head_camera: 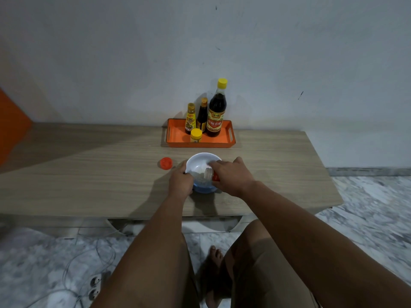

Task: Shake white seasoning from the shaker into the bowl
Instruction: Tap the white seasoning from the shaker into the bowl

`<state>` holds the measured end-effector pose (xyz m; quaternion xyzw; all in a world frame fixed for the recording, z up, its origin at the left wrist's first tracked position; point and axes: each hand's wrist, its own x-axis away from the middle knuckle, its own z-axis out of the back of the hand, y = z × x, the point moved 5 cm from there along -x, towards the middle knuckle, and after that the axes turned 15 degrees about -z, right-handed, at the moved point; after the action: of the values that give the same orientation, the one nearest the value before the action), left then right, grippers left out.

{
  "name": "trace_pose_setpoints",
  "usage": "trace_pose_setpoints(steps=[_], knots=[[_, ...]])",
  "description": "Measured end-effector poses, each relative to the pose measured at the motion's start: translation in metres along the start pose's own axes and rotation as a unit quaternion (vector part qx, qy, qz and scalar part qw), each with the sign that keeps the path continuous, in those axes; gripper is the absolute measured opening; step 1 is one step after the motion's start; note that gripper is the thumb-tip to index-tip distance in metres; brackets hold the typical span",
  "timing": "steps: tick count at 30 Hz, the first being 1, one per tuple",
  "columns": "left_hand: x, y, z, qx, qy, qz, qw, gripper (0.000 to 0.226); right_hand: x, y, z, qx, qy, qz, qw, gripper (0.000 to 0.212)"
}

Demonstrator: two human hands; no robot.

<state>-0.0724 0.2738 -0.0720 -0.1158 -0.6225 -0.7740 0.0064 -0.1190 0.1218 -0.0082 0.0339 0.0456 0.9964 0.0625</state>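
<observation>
Two hands: left (181, 181) steadies round white bowl (200, 163), right (231, 176) tips clear shaker (209, 173)

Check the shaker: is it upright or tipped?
Tipped. The shaker, held in the right hand, lies sideways with its mouth over the bowl.

Home room: low wooden table (89, 174), condiment tray (178, 135), marble floor (367, 207).

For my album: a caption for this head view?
Right hand tips shaker into white bowl, steadied by left hand.
</observation>
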Motion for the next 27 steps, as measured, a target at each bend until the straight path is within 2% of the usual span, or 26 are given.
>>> trace_pose_setpoints(steps=[2,7,13,14,17,18,27], knots=[[0.000,0.000,0.000,0.002,0.002,0.000,1.000,0.061,0.000,0.001,0.000,0.003,-0.011,-0.002,1.000,0.056],[0.001,0.002,0.000,-0.002,-0.003,-0.002,1.000,0.060,-0.001,0.006,0.004,0.004,0.000,-0.008,1.000,0.086],[0.002,0.002,-0.001,0.002,-0.008,0.005,1.000,0.056,-0.004,0.004,0.012,-0.024,0.027,-0.008,0.999,0.096],[0.002,0.002,-0.002,0.002,-0.007,0.005,1.000,0.057,-0.005,0.003,0.012,-0.027,0.027,-0.009,0.999,0.093],[0.002,0.003,-0.001,-0.006,-0.004,-0.004,1.000,0.063,-0.006,-0.001,0.011,-0.006,0.008,0.005,1.000,0.061],[0.002,0.002,-0.001,-0.006,-0.003,-0.008,1.000,0.064,-0.007,-0.002,0.011,-0.003,0.005,0.009,1.000,0.057],[0.001,0.000,-0.001,-0.006,-0.019,0.004,1.000,0.066,-0.013,-0.005,0.018,-0.029,0.039,0.007,0.999,0.097]])
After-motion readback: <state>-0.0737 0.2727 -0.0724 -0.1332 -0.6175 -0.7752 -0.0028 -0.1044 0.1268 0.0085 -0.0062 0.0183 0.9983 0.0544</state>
